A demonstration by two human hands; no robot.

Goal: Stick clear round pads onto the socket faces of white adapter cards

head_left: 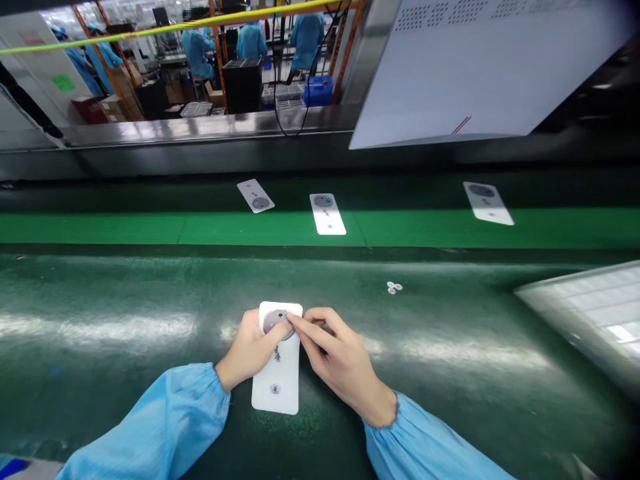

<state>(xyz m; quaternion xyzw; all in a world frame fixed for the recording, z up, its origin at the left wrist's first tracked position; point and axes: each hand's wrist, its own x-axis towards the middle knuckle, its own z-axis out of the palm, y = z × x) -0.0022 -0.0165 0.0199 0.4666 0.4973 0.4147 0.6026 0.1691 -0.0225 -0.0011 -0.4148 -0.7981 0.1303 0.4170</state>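
Note:
A white rounded rectangular panel is held upright in front of me, with a grey round area near its top and dark markings below. My left hand grips its upper left side, the thumb lying over the grey circle. At the circle's right edge, my right hand has its thumb and forefinger pinched together, fingertips on the panel. Whatever the pinch may hold is too small to make out. Several small white round pieces lie on the green mat beyond my right hand.
Similar white panels lie on the green strip: one at left, one at centre, one at right. A pale tray stands at the right. A white board hangs above. People in blue sit behind the opening.

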